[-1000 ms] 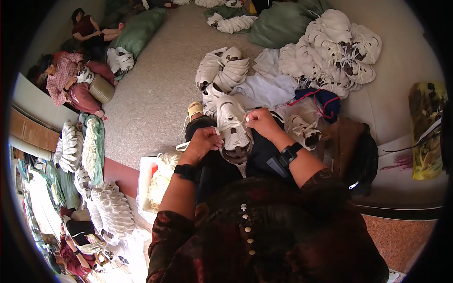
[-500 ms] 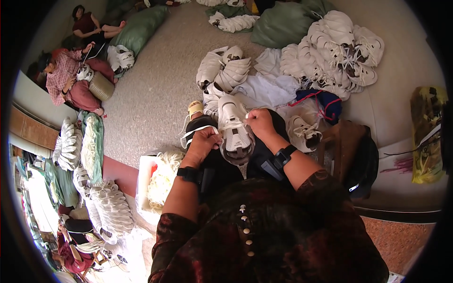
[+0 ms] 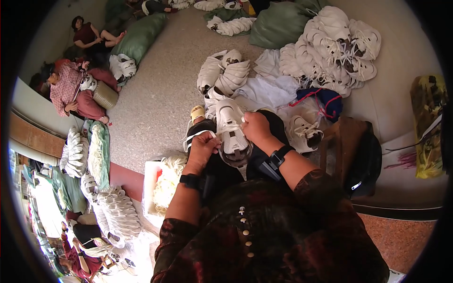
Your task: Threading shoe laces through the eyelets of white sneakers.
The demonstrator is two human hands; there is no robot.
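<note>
A white sneaker (image 3: 234, 139) with a grey-brown heel rests between my thighs, its toe pointing away from me. White shoelace (image 3: 230, 126) runs across its upper. On the shoe's left side, my left hand (image 3: 204, 148) is closed, pinching one end of the lace between thumb and fingers. My right hand (image 3: 258, 128) is closed at the shoe's right edge, gripping the lace there. Another white sneaker (image 3: 304, 132), loosely laced, lies to the right of my right knee.
A white box (image 3: 150, 188) of pale laces stands by my left leg. Ahead are stacked white shoes (image 3: 223, 73), white cloth (image 3: 269, 90) and a large shoe pile (image 3: 330, 52). A wooden stool (image 3: 336, 141) and black bag (image 3: 365, 162) sit right. Other people (image 3: 78, 89) sit far left.
Both hands stay on the lace beside the shoe, with only a slight shift. The whole view has turned a little. The seated person at far left has lowered a raised hand.
</note>
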